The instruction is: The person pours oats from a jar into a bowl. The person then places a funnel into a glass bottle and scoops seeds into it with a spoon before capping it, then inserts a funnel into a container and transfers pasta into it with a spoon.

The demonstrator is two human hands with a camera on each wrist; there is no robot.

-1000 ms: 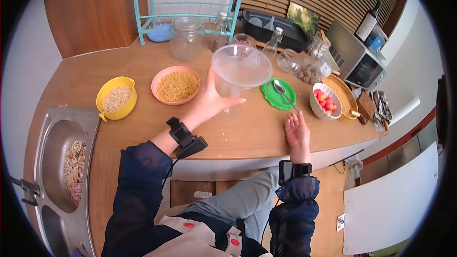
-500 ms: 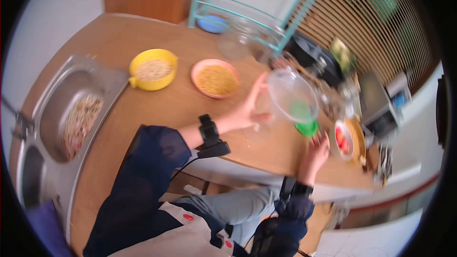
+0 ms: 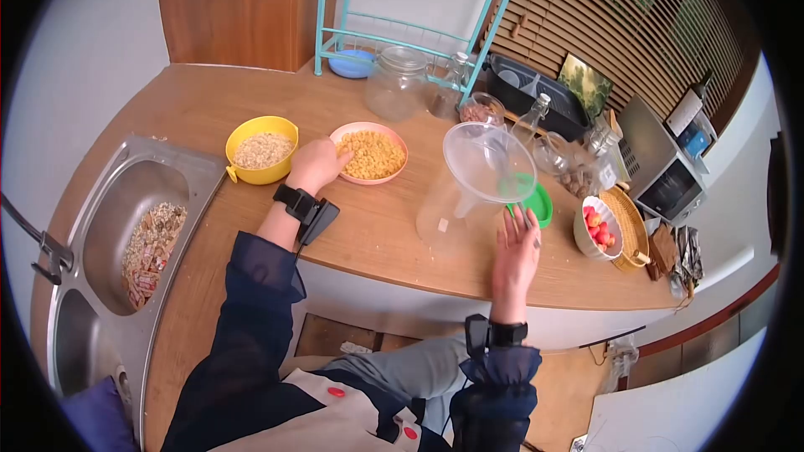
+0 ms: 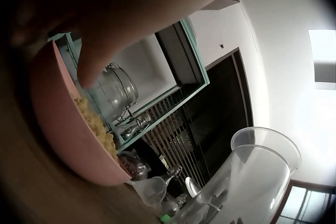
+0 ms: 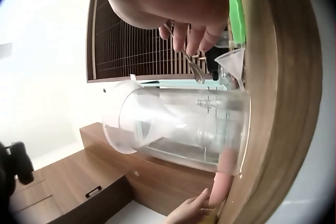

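A pink bowl [image 3: 394, 176] of small yellow pasta [image 3: 373, 155] stands on the counter. At its left rim, my left hand [image 3: 316, 166] grips the edge; the left wrist view has the thumb [image 4: 94, 66] over the rim, most other fingers lost in shadow. In the middle of the counter a tall clear container [image 3: 435, 222] stands upright with a large clear funnel [image 3: 488, 159] in its mouth. My right hand [image 3: 515, 255] is just right of the container and holds a metal spoon [image 5: 197, 71], bowl end out past the fingers, in the right wrist view.
A yellow bowl [image 3: 261, 172] of oats is left of the pink one, beside the sink [image 3: 105, 176]. Behind the right hand is a green dish [image 3: 543, 208], then a white bowl [image 3: 586, 243] of red fruit. Glass jars [image 3: 396, 84] and bottles [image 3: 529, 121] line the back.
My left hand has let go of the clear container and moved left to the pink bowl. The container with its funnel now stands by itself. My right hand keeps the spoon; the head view has turned.
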